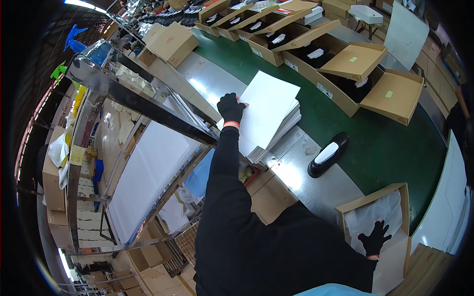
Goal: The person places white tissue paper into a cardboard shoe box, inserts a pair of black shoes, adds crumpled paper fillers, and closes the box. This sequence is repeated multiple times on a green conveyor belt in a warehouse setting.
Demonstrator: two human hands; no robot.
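Observation:
My left hand (231, 108), in a black glove with bare fingertips, is closed at the left edge of a stack of white paper (271, 106). Its fingers pinch the edge of the top sheet. To the lower right, my right hand (374, 240), gloved likewise, lies with fingers spread on white tissue paper (382, 212) inside an open cardboard shoebox (407, 209). Between the two hands a single black shoe (336, 154) with white stuffing in its opening stands across the metal edge and the green belt.
Several open shoeboxes (340, 98) with black shoes line the far side of the green conveyor belt (385, 158). A closed carton (171, 43) stands at the back left. A metal-framed rack (148, 106) with white sheets is on my left. Flattened cardboard (424, 271) lies at the lower right.

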